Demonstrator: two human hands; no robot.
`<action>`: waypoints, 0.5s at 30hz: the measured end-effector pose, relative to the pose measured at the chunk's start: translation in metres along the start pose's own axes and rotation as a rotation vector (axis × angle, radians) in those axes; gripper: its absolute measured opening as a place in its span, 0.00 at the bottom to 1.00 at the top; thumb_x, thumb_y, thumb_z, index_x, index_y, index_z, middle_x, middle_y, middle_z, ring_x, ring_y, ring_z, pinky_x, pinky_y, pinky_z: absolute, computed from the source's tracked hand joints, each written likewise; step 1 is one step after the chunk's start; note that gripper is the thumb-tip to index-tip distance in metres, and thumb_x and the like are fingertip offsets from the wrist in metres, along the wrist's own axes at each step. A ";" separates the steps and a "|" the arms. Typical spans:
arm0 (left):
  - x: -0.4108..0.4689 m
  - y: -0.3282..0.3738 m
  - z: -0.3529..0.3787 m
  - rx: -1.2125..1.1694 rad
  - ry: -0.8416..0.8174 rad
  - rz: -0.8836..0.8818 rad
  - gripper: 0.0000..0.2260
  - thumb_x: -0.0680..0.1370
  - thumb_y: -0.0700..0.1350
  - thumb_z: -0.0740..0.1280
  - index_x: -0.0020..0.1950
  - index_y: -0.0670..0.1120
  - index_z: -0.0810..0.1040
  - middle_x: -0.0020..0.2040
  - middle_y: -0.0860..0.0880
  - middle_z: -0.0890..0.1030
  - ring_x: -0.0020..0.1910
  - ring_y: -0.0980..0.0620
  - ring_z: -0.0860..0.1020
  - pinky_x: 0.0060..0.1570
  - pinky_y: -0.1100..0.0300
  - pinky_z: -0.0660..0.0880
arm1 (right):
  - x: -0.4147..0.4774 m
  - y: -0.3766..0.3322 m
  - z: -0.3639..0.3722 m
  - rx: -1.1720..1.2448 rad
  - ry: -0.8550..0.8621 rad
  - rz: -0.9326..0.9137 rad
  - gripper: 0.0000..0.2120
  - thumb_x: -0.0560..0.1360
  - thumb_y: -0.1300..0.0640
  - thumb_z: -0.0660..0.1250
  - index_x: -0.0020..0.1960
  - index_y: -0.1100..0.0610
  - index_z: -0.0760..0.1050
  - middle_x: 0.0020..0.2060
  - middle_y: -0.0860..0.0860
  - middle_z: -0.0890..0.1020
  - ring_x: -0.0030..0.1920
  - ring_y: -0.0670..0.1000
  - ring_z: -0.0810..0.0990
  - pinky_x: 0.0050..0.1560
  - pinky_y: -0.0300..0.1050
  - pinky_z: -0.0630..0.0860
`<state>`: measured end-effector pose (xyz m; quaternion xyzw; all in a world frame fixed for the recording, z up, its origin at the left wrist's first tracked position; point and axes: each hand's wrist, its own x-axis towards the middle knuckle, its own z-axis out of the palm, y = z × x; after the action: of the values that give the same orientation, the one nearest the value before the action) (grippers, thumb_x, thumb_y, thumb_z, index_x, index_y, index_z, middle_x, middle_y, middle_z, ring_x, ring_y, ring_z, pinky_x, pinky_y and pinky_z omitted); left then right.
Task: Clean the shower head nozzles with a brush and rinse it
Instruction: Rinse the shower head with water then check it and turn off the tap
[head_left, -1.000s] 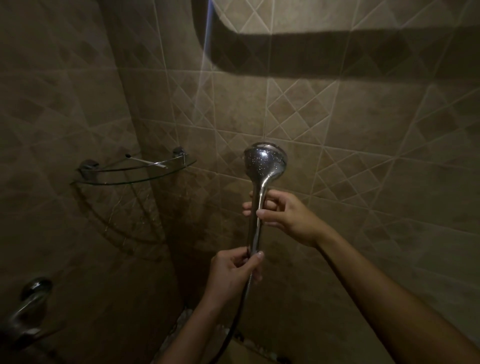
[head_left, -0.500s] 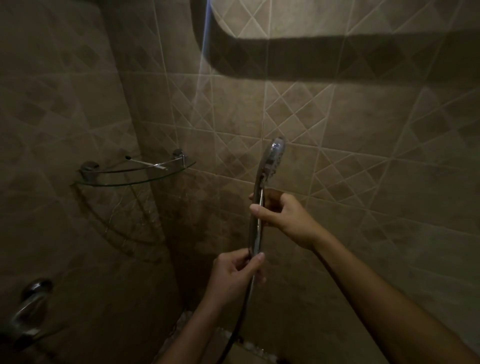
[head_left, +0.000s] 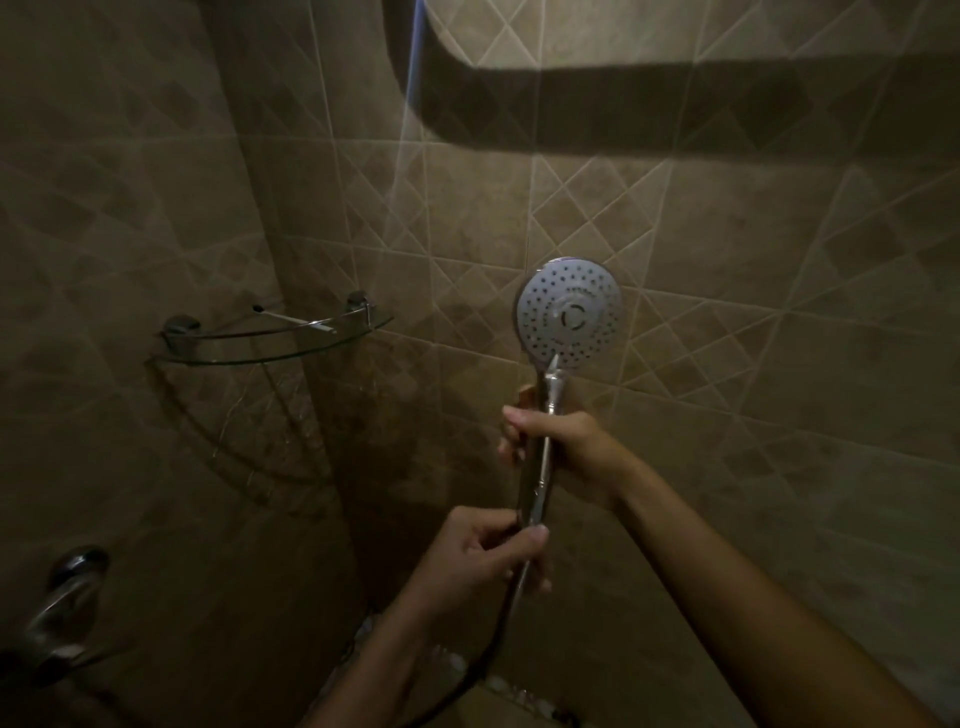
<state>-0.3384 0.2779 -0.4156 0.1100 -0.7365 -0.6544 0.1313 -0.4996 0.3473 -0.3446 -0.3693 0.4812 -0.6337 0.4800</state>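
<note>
Chrome shower head (head_left: 570, 313), right of frame centre, stands upright with its nozzle face toward the camera, probably ready for brushing, the right hand (head_left: 571, 452) with fingers curled round its handle (head_left: 543, 470) and the left hand (head_left: 483, 558) pinching the handle's base above the hose (head_left: 488, 654).

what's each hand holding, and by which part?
Both hold the shower head: right hand grips the mid-handle, left hand pinches its bottom end at the hose.

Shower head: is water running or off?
Off. The shower head faces the camera, held upright, and no water streams leave its nozzles.
</note>
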 end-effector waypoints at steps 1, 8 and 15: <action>-0.002 0.003 -0.001 -0.083 -0.057 -0.034 0.09 0.80 0.45 0.69 0.47 0.40 0.83 0.41 0.42 0.86 0.40 0.47 0.85 0.43 0.56 0.81 | 0.000 0.001 0.004 0.178 -0.099 0.033 0.10 0.71 0.53 0.74 0.40 0.56 0.75 0.33 0.53 0.77 0.34 0.50 0.81 0.41 0.45 0.78; 0.004 0.001 -0.006 -0.576 -0.489 -0.211 0.11 0.76 0.46 0.72 0.53 0.40 0.82 0.48 0.42 0.85 0.51 0.45 0.84 0.54 0.53 0.80 | 0.015 0.015 0.036 0.524 -0.414 0.067 0.20 0.82 0.50 0.62 0.34 0.56 0.63 0.20 0.48 0.63 0.17 0.45 0.70 0.19 0.38 0.59; 0.008 0.000 0.007 -0.630 -0.283 -0.488 0.17 0.72 0.45 0.74 0.27 0.51 0.70 0.23 0.56 0.65 0.18 0.63 0.62 0.17 0.71 0.53 | 0.024 0.013 0.054 0.291 -0.054 0.176 0.23 0.78 0.48 0.65 0.26 0.51 0.65 0.18 0.45 0.63 0.16 0.43 0.62 0.18 0.35 0.55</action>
<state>-0.3478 0.2819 -0.4155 0.1447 -0.4638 -0.8680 -0.1025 -0.4527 0.3090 -0.3432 -0.2694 0.4019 -0.6421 0.5947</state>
